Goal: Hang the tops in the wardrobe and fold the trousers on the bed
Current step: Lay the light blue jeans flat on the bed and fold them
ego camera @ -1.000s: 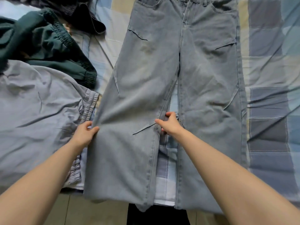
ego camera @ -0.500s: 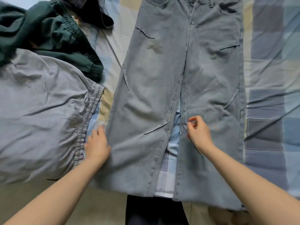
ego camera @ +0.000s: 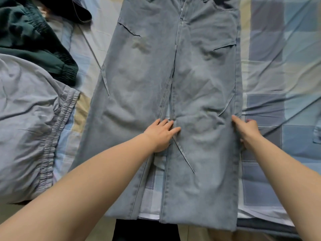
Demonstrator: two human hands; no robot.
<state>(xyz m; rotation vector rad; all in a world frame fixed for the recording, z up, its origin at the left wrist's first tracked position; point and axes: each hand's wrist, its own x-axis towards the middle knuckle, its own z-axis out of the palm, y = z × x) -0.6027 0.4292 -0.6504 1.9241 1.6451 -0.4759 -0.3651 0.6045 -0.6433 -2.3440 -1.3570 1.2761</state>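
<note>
Light blue jeans [ego camera: 149, 80] lie flat and face up on the checked bedsheet [ego camera: 281, 70], waistband at the far end, hems at the near edge. Both my hands are on the jeans' right leg at about knee height. My left hand [ego camera: 160, 133] rests flat, fingers apart, on that leg's inner seam beside the gap between the legs. At the leg's outer seam, my right hand [ego camera: 247, 131] has its fingers curled around the edge of the cloth.
Grey trousers [ego camera: 26, 129] with an elastic waistband lie spread at the left. A dark green garment [ego camera: 26, 40] is bunched behind them, with a black garment [ego camera: 69, 9] at the far left. The bed's near edge runs along the bottom, with a dark shape [ego camera: 145, 231] below it.
Both hands have shifted right, from the edges of the jeans' left leg to the edges of the right leg. The left leg now lies smoother, and the view has moved closer.
</note>
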